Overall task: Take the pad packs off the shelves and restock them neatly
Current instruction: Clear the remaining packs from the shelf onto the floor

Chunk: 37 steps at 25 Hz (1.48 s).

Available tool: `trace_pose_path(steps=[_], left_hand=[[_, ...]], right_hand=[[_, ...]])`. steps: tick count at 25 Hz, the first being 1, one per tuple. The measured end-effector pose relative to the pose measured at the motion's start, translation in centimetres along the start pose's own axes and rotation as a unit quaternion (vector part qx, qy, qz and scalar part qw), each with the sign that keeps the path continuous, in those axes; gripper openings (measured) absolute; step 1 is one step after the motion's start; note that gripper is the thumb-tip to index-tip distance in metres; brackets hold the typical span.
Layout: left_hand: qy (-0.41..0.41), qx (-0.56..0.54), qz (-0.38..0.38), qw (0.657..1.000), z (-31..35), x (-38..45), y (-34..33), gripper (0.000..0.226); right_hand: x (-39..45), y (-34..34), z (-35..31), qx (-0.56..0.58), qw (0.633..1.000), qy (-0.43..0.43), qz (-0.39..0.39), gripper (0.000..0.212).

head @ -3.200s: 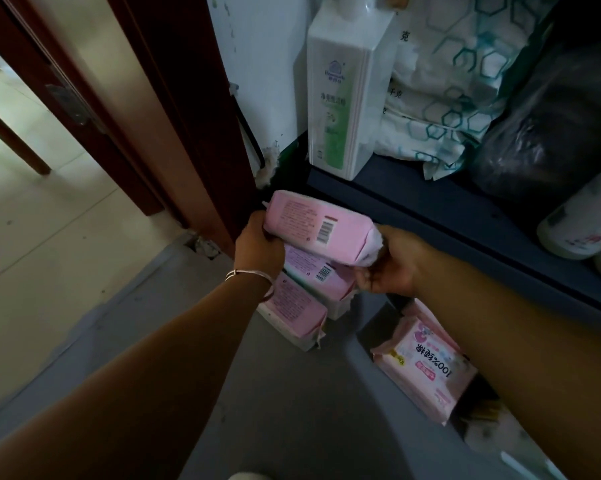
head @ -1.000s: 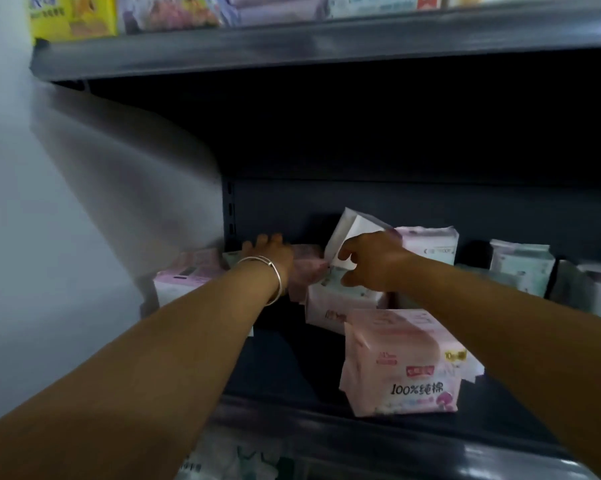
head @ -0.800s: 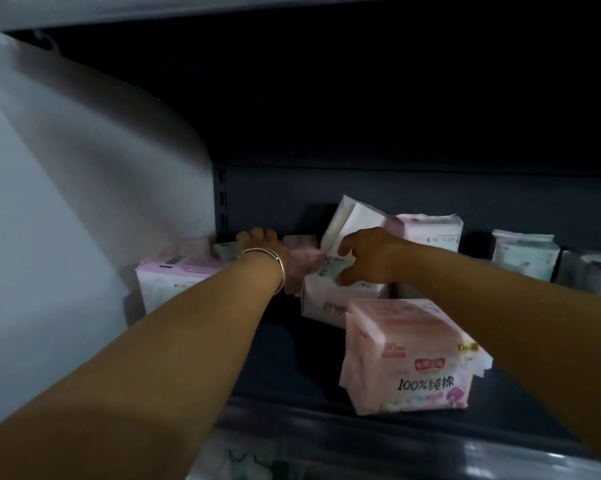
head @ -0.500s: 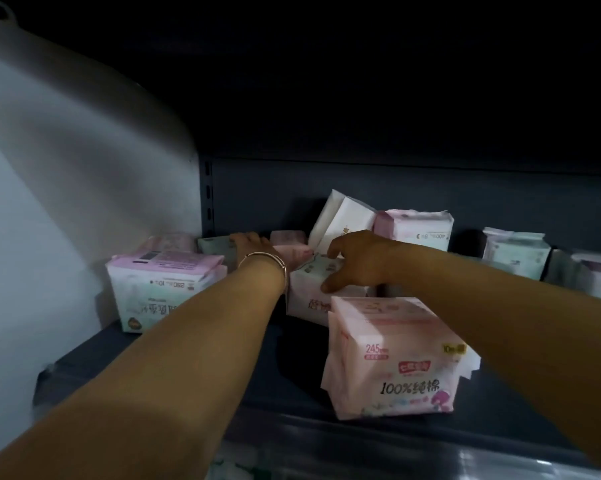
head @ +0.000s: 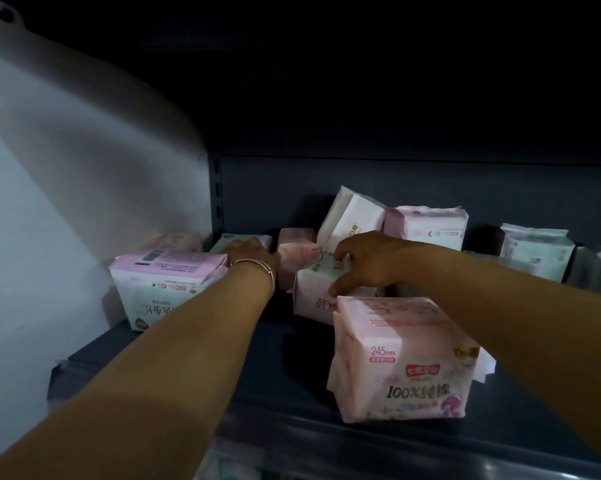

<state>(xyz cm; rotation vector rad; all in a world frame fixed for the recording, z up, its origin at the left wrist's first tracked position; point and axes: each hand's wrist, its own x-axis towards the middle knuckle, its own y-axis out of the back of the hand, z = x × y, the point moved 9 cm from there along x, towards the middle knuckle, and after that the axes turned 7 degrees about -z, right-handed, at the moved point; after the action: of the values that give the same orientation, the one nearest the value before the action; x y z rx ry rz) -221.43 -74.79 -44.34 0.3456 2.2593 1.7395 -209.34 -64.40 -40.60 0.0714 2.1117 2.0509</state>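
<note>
Two hands reach deep into the dark shelf [head: 195, 344]: my right hand [head: 361, 261] curls its fingers [head: 337, 271] over the top of a white-and-pink pad pack [head: 312, 292], thumb on its front face. My left hand [head: 250, 252] (bracelet at the wrist) lies behind a small pink pack [head: 295, 261]; I cannot tell its grip. Nearer the shelf edge stands a pink 245mm pack [head: 403, 362].

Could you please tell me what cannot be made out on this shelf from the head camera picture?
- Left hand fingertips: hidden behind the hand itself, so its grip on the mint pack is unclear.
- White pack under the right hand: print covered by the hand and the front pink pack.
- Packs at far right: cut off by the edge, blurred.
- Upper shelf bay: too dark.
</note>
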Motion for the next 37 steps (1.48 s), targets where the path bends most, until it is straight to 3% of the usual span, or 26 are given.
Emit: trace_pose_path(steps=[3,12,16,21,26,31,37], left_hand=[[-0.011,0.02,0.012,1.0,0.0,-1.4,0.0,0.079],[0.073,0.066,0.07,0.993,0.1,-2.5,1.1,0.048],[0.016,0.109,0.095,0.989,1.8,-2.6,1.6,0.038],[-0.027,0.045,0.137,0.989,2.4,-4.0,4.0,0.039],[0.017,-0.054,0.182,0.982,0.5,-5.1,6.7,0.041],[0.015,-0.133,0.18,0.975,-0.8,-7.0,9.5,0.038],[0.005,-0.217,0.127,0.968,-1.6,-8.3,10.3,0.033]], right_hand=[[-0.3,-0.1,0.1,-0.002,1.0,-0.002,-0.003,0.062],[-1.3,-0.3,0.4,0.011,1.0,-0.029,0.003,0.059],[-2.1,-0.4,1.0,0.02,0.999,-0.027,0.003,0.054],[-2.9,0.3,1.5,0.035,0.999,-0.034,0.018,0.048],[-3.8,1.0,2.9,0.03,0.997,-0.053,0.036,0.036],[-5.3,-0.1,3.2,-0.001,0.998,-0.055,0.0,0.038],[-6.3,-0.9,5.7,-0.015,0.995,-0.095,-0.017,0.035]])
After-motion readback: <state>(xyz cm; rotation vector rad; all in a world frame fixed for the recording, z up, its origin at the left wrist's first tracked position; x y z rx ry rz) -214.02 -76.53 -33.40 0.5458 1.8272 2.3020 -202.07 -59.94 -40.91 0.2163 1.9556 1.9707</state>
